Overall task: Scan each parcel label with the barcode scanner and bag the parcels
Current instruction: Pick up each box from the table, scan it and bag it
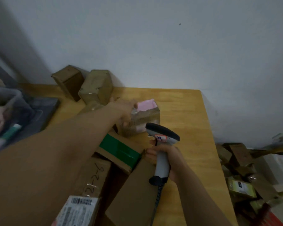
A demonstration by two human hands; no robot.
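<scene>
While above table, left hand round parcel, right hand round scanner.

I see a wooden table set against a wall, and I take the pink box standing near its middle as my mark. Behind it to the left, a dark box and a paler box stand side by side at the far edge. Just in front of it a green-taped box lies tilted. Farther in front lie a marked carton and a plain carton. Far to its left I make out a grey tray, blurred
</scene>
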